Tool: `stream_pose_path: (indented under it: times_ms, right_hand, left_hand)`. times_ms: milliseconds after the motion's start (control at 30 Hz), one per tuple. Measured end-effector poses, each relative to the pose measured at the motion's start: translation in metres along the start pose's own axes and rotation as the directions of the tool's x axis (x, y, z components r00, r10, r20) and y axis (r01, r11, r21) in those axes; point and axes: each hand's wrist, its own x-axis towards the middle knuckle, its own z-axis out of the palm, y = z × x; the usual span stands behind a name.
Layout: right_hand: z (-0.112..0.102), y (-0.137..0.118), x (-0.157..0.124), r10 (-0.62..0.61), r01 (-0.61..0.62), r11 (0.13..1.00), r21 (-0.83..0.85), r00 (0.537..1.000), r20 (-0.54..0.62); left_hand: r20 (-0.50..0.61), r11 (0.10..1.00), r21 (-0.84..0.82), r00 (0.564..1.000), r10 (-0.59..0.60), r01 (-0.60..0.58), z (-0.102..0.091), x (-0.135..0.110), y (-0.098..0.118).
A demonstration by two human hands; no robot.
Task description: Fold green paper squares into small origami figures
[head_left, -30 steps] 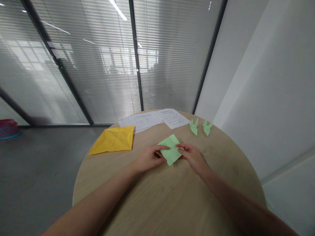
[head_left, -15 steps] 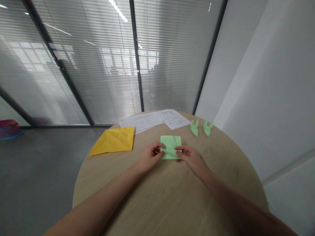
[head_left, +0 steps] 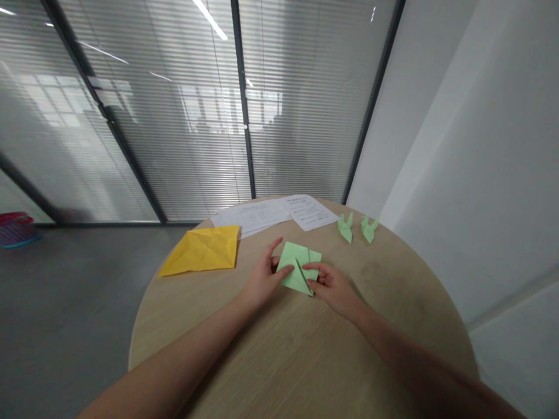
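Note:
A folded square of light green paper (head_left: 301, 256) lies between my hands at the middle of the table, turned at a slant, with diagonal crease lines and a flap on its face. My left hand (head_left: 268, 270) holds its left edge, thumb on top, index finger raised off the paper. At the paper's right side, my right hand (head_left: 328, 283) pinches the flap between thumb and fingers. The undersides of both grips are hidden.
Two green origami figures, one (head_left: 345, 227) beside the other (head_left: 369, 228), stand at the back right. Printed sheets (head_left: 271, 213) lie along the far edge. A folded yellow paper (head_left: 205, 250) is on the left of the round wooden table (head_left: 288, 361). A basket (head_left: 16, 229) stands on the floor.
The green paper has turned from square-on to a slant, its right corner now nearer me. My left index finger has lifted off it. My right hand has shifted slightly left and nearer.

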Motion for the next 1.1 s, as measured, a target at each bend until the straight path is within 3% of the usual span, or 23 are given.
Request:
stream_pose_path:
  times_ms: [133,300,400,567,733,1100]
  right_hand:
    - [0.003,-0.004,-0.005,-0.040,0.040,0.999,0.009,0.999,-0.002]
    - [0.003,-0.008,-0.004,-0.137,0.131,0.990,-0.050,0.980,-0.143]
    - [-0.002,-0.011,-0.001,-0.160,0.159,0.987,-0.020,0.974,-0.162]
    - [-0.007,-0.014,0.002,-0.017,0.020,0.999,0.034,0.998,-0.066]
    - [-0.003,-0.015,0.001,0.114,-0.127,0.982,0.141,0.989,0.095]
    - [-0.004,-0.007,0.001,0.158,-0.159,0.987,0.017,0.987,0.037]
  left_hand:
    - [-0.036,0.998,-0.031,0.997,-0.064,0.063,-0.001,0.002,0.000]
    - [0.051,0.990,-0.084,0.993,-0.105,0.109,0.000,0.001,0.003]
    - [0.114,0.989,-0.060,0.985,-0.126,0.134,0.002,-0.001,0.004]
    - [0.213,0.989,0.054,0.967,-0.144,0.135,0.000,-0.002,0.003]
    - [0.176,0.959,0.278,0.979,-0.101,0.049,-0.008,0.001,0.001]
    - [0.154,0.925,0.379,0.987,-0.045,-0.017,-0.001,-0.004,0.006]
